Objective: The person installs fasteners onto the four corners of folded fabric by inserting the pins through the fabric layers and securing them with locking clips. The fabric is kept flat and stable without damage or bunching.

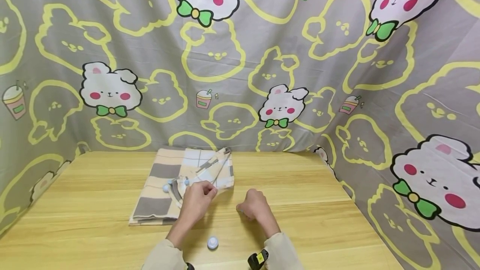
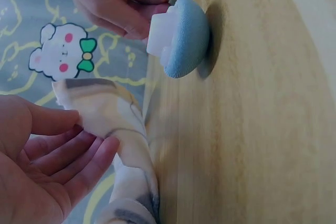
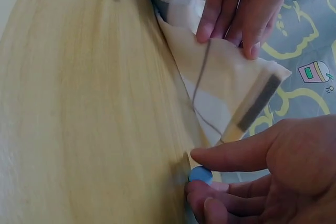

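Note:
A folded plaid cloth (image 1: 161, 182) in beige, grey and white lies left of centre on the table, one corner turned back. My left hand (image 1: 198, 197) pinches the edge of that lifted corner between thumb and fingers; the corner (image 3: 220, 82) hangs out in the right wrist view. To its right, my right hand (image 1: 256, 205) holds a small round blue piece (image 3: 200, 174) between thumb and fingers, mostly covered by them. A mushroom-shaped fastener (image 1: 212, 243) with a blue cap and pale stem rests on the table between my forearms, close up in the left wrist view (image 2: 189, 38).
Several small blue pieces (image 1: 166, 188) sit on the turned-back part of the cloth. The wooden table (image 1: 318, 228) is bordered at the back and sides by a grey curtain (image 1: 232, 61) printed with white rabbits and yellow outlines.

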`<state>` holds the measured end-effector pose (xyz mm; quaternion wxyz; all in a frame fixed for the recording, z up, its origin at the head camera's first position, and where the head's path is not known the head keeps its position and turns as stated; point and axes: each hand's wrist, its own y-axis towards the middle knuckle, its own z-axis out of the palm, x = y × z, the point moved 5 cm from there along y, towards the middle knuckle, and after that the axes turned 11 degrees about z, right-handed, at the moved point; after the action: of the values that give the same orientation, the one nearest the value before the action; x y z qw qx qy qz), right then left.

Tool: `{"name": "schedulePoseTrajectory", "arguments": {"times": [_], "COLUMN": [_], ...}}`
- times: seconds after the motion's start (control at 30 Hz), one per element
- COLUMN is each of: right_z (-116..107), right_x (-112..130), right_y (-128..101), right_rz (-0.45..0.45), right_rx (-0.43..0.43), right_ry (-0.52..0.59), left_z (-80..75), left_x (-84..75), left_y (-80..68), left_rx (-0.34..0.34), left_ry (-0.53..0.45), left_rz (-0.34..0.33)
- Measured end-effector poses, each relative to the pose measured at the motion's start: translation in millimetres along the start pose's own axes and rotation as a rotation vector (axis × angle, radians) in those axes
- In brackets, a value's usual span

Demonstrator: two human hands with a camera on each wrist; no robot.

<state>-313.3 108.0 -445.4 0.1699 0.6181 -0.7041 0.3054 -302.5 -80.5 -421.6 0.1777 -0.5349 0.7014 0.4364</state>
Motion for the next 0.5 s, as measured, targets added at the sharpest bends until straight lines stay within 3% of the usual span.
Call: {"name": "schedulePoseTrajectory", "arguments": {"times": [0.17, 0.27, 0.4, 0.5], "right_z": [2, 3, 5, 7], "right_x": [0, 4, 14, 21], "right_y": [1, 1, -1, -3], "right_rz": [-0.023, -0.094, -0.176, -0.178], "right_rx": [0.032, 0.024, 0.063, 0.122], "right_ry": [0.014, 0.044, 0.166, 0.293], "left_z": [1.4, 1.4, 1.8, 2.1], "left_x": [-0.2, -0.2, -1.0, -1.4], "left_y": [-0.5, -0.4, -0.5, -0.7], "left_rx": [0.007, 0.0, -0.002, 0.006], "left_ry": [0.005, 0.006, 0.008, 0.013], "left_rz": [-0.006, -0.008, -0.002, 0.003]}}
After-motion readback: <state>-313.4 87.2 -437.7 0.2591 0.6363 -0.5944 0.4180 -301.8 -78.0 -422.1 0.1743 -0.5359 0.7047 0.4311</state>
